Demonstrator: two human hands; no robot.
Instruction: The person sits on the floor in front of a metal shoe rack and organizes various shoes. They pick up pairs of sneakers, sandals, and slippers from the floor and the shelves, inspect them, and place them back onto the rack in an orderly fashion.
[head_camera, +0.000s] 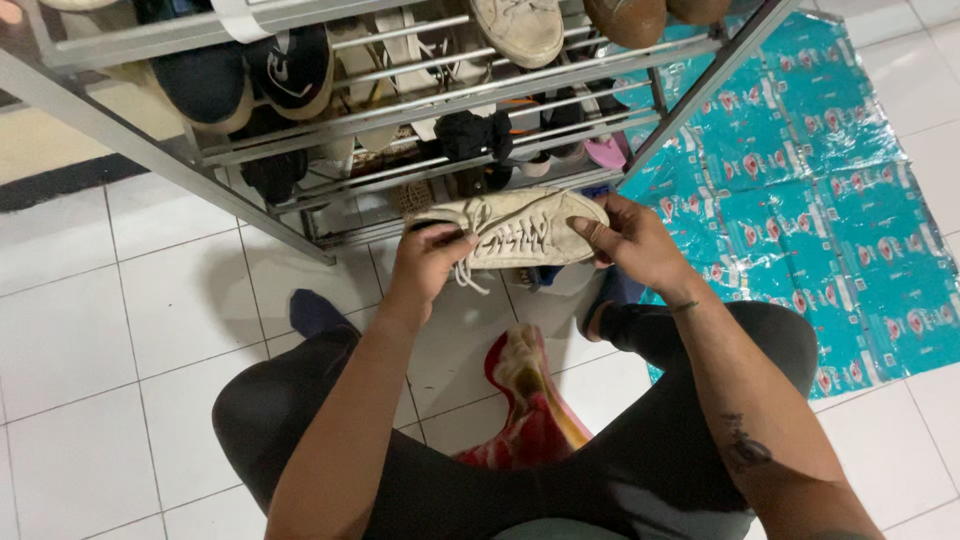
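On the left, white floor tiles (120, 330) run under the slanted leg of a metal shoe rack (130, 140), whose upper rail carries a dark slip-on shoe (205, 85) and a black sneaker (290, 65). Lower rails hold more footwear, partly hidden behind the bars.

The person squats in front of the rack, knees spread, in dark trousers. The left hand (428, 265) is clamped on the heel end of a cream lace-up sneaker (520, 232), fingers curled over its edge. The sneaker lies sideways in the air just in front of the rack's lowest rails, above the floor, its loose white laces (470, 275) hanging down beside the left hand. The right hand (630, 240) grips the toe end, thumb on top. The two hands are apart, one at each end of the shoe.

Below the sneaker, between the knees, a red and yellow cloth (530, 410) lies on the tiles. Farther right, a teal patterned plastic sheet (830, 190) covers the floor beside the rack.
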